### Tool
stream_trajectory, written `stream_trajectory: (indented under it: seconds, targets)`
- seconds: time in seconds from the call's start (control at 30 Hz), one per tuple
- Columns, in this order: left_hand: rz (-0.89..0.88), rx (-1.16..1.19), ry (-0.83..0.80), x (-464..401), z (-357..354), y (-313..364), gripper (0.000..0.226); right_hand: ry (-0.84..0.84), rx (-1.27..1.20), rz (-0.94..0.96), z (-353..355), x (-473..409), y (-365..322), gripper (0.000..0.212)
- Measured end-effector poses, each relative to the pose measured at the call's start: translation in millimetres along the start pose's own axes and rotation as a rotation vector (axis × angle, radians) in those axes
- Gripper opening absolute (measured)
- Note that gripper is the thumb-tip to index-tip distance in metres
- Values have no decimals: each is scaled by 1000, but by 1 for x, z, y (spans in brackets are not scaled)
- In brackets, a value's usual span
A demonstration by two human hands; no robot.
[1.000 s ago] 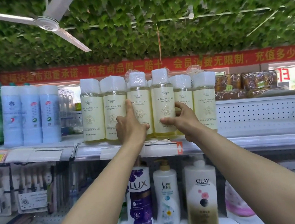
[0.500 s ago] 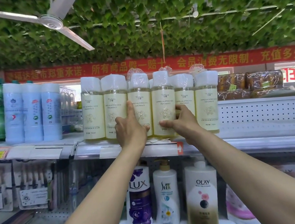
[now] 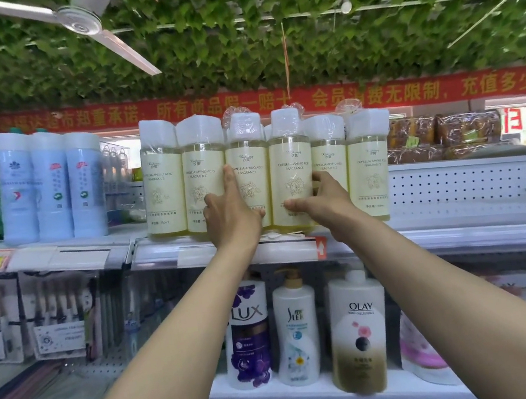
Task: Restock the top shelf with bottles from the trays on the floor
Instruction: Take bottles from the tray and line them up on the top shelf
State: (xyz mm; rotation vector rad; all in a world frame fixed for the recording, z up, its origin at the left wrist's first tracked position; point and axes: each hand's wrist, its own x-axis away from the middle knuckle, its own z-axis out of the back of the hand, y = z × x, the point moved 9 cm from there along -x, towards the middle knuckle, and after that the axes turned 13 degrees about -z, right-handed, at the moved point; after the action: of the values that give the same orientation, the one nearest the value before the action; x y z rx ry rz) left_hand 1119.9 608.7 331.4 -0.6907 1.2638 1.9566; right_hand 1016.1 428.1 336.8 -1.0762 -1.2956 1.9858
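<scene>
1. The left hand [image 3: 231, 212], in the centre of the frame, is gripping the third camellia bottle [image 3: 248, 174] in the row, index finger lying up its label and thumb hooked across its front.
2. The right hand [image 3: 317, 200], just right of it, is gripping the fourth camellia bottle [image 3: 291, 168], thumb in front and fingers round its right side.
3. Both bottles are standing upright, touching each other, at the front edge of the top shelf [image 3: 461, 229], straight ahead of the hands.
4. Judging by this, the coming push is going straight back, deeper onto the shelf.
</scene>
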Motion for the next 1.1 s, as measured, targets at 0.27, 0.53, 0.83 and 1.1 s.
stream_trajectory:
  seconds: [0.27,0.53,0.83,1.1]
  targets:
    - [-33,26,-28,0,4,1,97,57,66,-44,-4,16,-8,70]
    - [-69,135,-104,1,10,-5,98,131,58,-103,-5,40,-11,73]
    - [-70,370,-117,24,38,-19,89,209,44,-148,0,99,-16,71]
    - [16,540,-234,73,61,-55,77,246,25,-234,-33,164,4,70]
